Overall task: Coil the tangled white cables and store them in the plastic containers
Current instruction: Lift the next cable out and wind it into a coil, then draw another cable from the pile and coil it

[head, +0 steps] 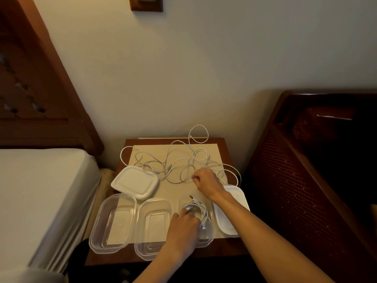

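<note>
Inside right container [210, 235] — coiled cable [199, 211]; other two containers [113, 222] hold nothing.

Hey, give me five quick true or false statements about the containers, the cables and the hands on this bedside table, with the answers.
1. Three clear containers stand in a row at the table's near edge. True.
2. All three containers hold a cable. False: only the right container holds a coiled cable; the left container and the middle container hold none.
3. The left hand touches the coiled cable. True.
4. The right hand holds a lid. False: it is at the tangled cables.
5. A white lid covers the left container. False: it lies behind it, on the table.
</note>
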